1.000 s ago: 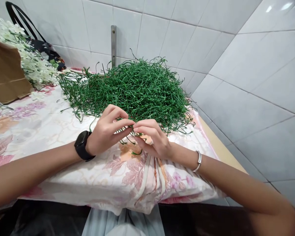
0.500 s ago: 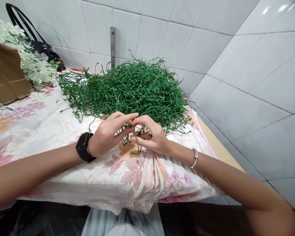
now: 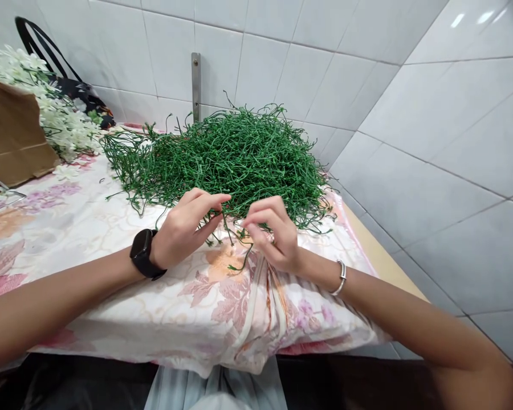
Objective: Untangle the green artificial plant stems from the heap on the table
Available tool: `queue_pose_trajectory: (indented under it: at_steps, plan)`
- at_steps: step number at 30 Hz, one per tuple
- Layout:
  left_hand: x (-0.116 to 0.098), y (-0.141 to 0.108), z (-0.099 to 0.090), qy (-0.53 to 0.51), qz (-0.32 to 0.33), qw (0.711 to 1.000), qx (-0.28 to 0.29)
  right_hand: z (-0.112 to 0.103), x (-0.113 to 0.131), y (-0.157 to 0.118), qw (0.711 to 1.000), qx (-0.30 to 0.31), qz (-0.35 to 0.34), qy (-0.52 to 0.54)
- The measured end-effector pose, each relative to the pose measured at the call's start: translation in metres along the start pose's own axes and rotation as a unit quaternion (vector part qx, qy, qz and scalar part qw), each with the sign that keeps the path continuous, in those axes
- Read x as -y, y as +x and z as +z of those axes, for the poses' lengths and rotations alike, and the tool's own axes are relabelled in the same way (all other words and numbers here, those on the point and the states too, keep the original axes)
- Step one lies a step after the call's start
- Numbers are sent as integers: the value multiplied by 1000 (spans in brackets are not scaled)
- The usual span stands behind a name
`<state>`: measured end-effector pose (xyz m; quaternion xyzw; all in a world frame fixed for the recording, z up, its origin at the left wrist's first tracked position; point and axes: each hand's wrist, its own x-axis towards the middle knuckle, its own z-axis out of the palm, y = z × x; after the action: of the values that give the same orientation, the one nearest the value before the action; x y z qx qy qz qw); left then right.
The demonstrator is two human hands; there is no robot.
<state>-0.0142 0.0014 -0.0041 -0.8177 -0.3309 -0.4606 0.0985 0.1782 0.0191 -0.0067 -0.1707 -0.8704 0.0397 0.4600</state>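
A large tangled heap of thin green artificial flower stems (image 3: 248, 154) lies on a flowered cloth (image 3: 123, 319). In front of it, my left hand (image 3: 188, 225), with a black watch on the wrist, pinches a few green stems (image 3: 214, 234) between thumb and fingers; their ends hang below the palm. Slightly apart to the right is my right hand (image 3: 276, 233), its fingers curled and thumb pressed to the index finger. What sits in that pinch is too small to make out. One loose stem (image 3: 241, 262) shows on the cloth just below the right hand.
White artificial flowers (image 3: 64, 119) are bunched at the far left beside a brown paper piece (image 3: 15, 131) and a dark bag (image 3: 79, 94). A tiled wall (image 3: 256, 62) with a metal bracket (image 3: 195, 85) closes off the back. The bare table edge (image 3: 380, 256) shows at right.
My hands were together at a stem; now they have parted, the right one moving right and curling its fingers. The stem between them has dropped lower, towards the cloth.
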Motion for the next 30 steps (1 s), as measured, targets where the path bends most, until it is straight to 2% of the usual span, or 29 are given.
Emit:
queue_pose_trajectory:
  at_steps: [2,4,8,12,15,17,21,25,30]
  plan:
    - [-1,0,0,-5,0,1000,2,1,2,-1,998,58,-32,19]
    - [-3,0,1,-28,-3,1000,7,3,2,0,996,88,-14,23]
    - [-6,0,0,-81,-15,996,24,5,-3,2,996,65,49,34]
    - [-6,-1,0,-89,-30,995,32,5,-4,1,991,88,77,59]
    - [-7,-2,1,-82,-10,996,27,7,-3,-1,984,106,104,98]
    - [-9,-3,1,-73,19,997,13,9,-3,-2,983,99,102,112]
    - [-10,-3,2,-48,60,997,2,9,-4,-2,993,57,78,72]
    - [-8,-3,3,-19,61,998,-3,8,-6,-2,995,48,74,53]
    - [-5,-2,4,-20,49,998,39,9,-7,-1,998,51,45,-11]
